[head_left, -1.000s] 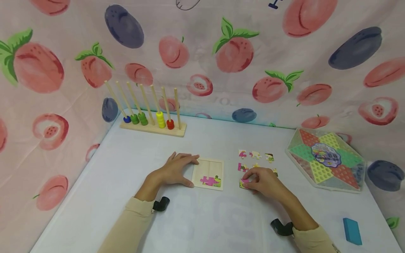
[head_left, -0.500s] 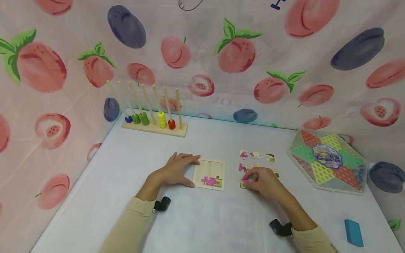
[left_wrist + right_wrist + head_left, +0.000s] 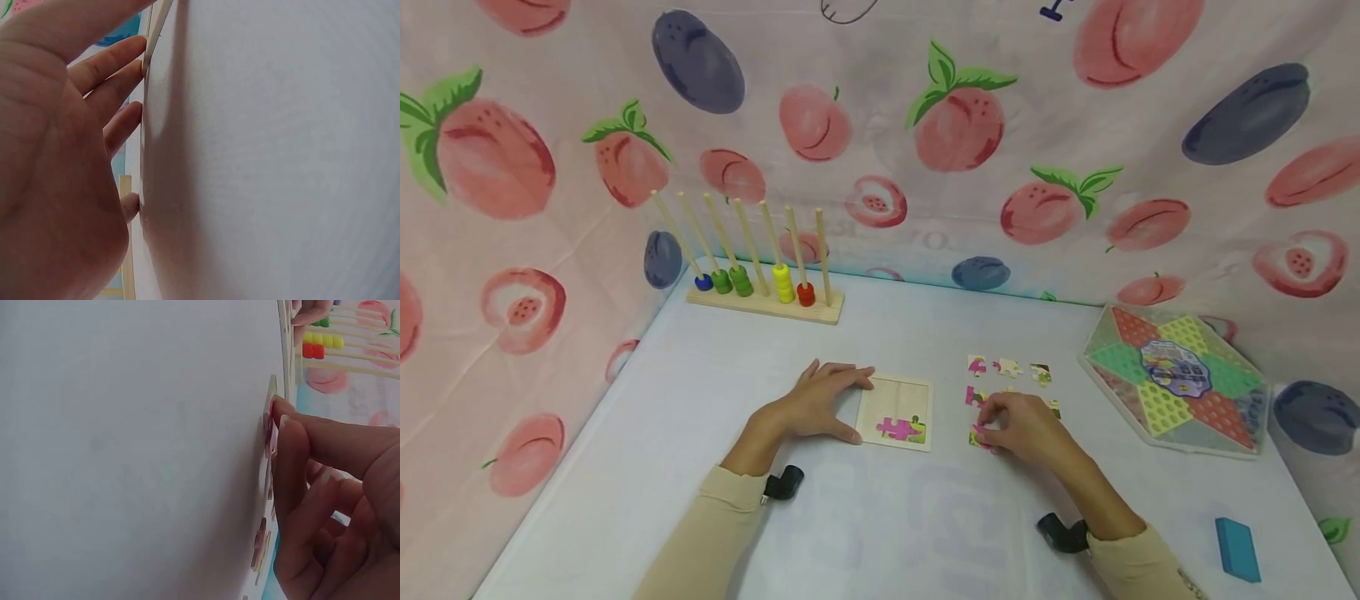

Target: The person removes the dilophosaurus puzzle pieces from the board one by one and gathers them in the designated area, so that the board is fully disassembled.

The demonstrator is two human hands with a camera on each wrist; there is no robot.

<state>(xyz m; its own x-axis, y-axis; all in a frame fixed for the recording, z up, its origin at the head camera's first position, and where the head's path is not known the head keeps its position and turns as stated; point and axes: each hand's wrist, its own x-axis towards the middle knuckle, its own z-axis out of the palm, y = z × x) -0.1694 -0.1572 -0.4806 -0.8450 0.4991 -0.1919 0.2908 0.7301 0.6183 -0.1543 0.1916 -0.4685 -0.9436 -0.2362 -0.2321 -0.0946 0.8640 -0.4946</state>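
Observation:
My left hand (image 3: 820, 404) rests at the left side of a square wooden puzzle tray (image 3: 898, 396), its fingers fairly straight. Thumb and index finger touch the tray's left edge. Joined pink and green pieces (image 3: 897, 429) lie in the tray's lower right part. To the right, my right hand (image 3: 1026, 427) pinches a pink and green puzzle piece (image 3: 976, 437) between thumb and index finger. In the right wrist view that piece (image 3: 270, 422) stands slightly tilted at the fingertips. More loose puzzle pieces (image 3: 1008, 367) lie in rows behind this hand, which partly hides them.
A wooden bead abacus (image 3: 763, 310) with upright rods stands at the back left. At the right lies a hexagonal game box (image 3: 1176, 375). A blue block (image 3: 1237, 550) is near the right front. Fruit-printed cloth (image 3: 880, 125) hangs behind the white table (image 3: 865, 533).
My right hand shifts very slightly at the puzzle piece, and more of the piece shows beneath the fingertips. The left hand and the tray keep their places.

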